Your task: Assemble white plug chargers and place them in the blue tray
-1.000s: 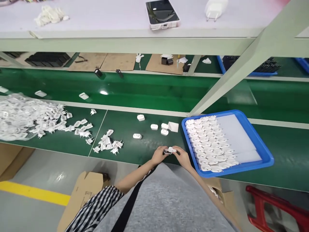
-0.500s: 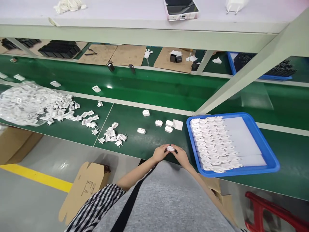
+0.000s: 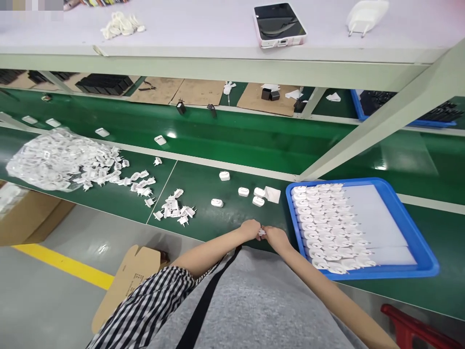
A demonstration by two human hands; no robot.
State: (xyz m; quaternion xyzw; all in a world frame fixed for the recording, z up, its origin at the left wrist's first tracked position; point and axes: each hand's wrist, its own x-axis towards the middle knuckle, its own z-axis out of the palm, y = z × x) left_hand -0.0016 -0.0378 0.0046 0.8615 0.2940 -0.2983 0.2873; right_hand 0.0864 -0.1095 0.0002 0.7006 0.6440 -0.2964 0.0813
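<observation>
At the near edge of the green bench, my left hand [image 3: 250, 230] and my right hand [image 3: 275, 237] meet with closed fingers around a small white charger housing [image 3: 262, 232], mostly hidden by them. Just beyond, several white charger housings stand apart on the bench, among them one at the left [image 3: 217, 203] and one closer to my hands [image 3: 258, 201]. A white paper square [image 3: 272, 194] lies beside them. To the left is a small heap of white plug pieces [image 3: 174, 207] with pins. Right of my hands sits a blue tray [image 3: 423, 242] holding rows of white plug pieces [image 3: 327, 228].
A clear bag of white parts [image 3: 47, 160] spills across the bench at far left. Along the back runs a green conveyor [image 3: 236, 131] carrying white and black pieces. A slanted post [image 3: 370, 116] rises behind the tray. Overhead, a shelf holds a phone [image 3: 280, 24]. Cardboard boxes stand below left.
The view has shifted so the bench sits slightly lower and further right. My hands have closed tighter over the white housing, which shows less now.
</observation>
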